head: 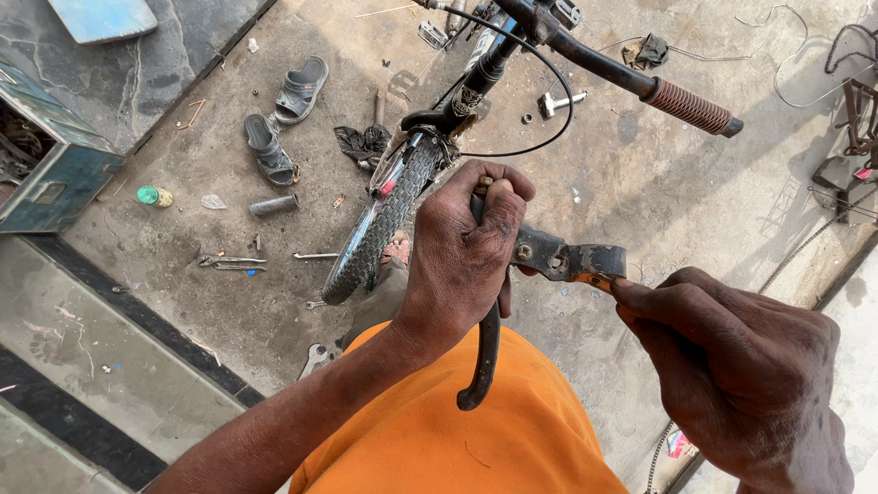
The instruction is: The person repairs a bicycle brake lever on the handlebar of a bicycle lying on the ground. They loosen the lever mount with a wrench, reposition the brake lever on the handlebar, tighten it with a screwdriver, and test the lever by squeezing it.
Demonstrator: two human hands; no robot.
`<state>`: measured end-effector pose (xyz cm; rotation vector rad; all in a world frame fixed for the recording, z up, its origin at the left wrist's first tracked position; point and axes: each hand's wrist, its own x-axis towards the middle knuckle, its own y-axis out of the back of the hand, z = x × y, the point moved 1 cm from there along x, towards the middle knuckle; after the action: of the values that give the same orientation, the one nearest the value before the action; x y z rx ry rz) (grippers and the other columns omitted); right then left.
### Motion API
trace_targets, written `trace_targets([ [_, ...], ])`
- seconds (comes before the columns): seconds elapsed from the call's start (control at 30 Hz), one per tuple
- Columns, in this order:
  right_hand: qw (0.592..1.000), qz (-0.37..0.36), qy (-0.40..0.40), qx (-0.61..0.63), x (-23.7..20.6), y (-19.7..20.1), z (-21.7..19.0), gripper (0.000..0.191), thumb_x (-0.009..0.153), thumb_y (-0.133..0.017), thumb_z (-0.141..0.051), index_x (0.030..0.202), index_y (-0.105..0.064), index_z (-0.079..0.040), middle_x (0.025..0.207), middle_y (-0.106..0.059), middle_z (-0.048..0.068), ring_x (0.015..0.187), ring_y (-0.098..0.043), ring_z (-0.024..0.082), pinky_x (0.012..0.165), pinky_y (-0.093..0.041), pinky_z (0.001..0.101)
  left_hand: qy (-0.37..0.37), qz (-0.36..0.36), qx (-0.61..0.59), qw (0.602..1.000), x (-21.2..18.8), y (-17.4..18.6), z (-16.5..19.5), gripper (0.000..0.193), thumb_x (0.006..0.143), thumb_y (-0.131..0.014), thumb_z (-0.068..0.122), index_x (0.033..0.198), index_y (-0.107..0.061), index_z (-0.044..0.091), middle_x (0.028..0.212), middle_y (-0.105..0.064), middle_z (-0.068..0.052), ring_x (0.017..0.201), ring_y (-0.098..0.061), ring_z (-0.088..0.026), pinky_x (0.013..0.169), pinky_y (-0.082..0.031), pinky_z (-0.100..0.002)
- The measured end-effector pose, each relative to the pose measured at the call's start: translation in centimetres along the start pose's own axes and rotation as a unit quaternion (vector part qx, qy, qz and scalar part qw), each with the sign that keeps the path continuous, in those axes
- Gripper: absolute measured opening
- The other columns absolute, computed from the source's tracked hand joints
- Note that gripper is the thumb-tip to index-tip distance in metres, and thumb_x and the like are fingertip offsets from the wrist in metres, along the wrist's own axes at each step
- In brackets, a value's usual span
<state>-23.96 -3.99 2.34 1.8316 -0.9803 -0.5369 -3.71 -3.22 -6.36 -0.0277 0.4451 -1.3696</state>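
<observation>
Both hands are working one brake lever [512, 302]: the left hand [462, 265] is gripping it closed, blade hanging downward, while the right hand [741, 366] is pinching an orange-handled tool [599, 280] at its clamp end.

l hand [462, 261] fisted, fingers curled; r hand [741, 366] pinching.

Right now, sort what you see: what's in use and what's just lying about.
In use: left hand, right hand, black brake lever with its clamp, bicycle.
Lying about: sandals, pliers, wrench, green-capped bottle, rag.
</observation>
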Motion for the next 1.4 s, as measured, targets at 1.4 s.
trace_targets([
  [1.4,0.695,0.370,-0.106,0.607,-4.4,-9.1,6.6,0.031,0.105,-0.063,0.008,0.136,-0.061,0.009,0.104,-0.073,0.022,0.093,-0.072,0.023,0.085,-0.057,0.0301,-0.204,0.049,0.012,0.978,2.9,-0.4,2.5,0.027,0.111,-0.051,0.028,0.121,-0.059,0.004,0.092,-0.058,-0.003,0.052,-0.052,-0.007,0.037,-0.048,-0.024],
])
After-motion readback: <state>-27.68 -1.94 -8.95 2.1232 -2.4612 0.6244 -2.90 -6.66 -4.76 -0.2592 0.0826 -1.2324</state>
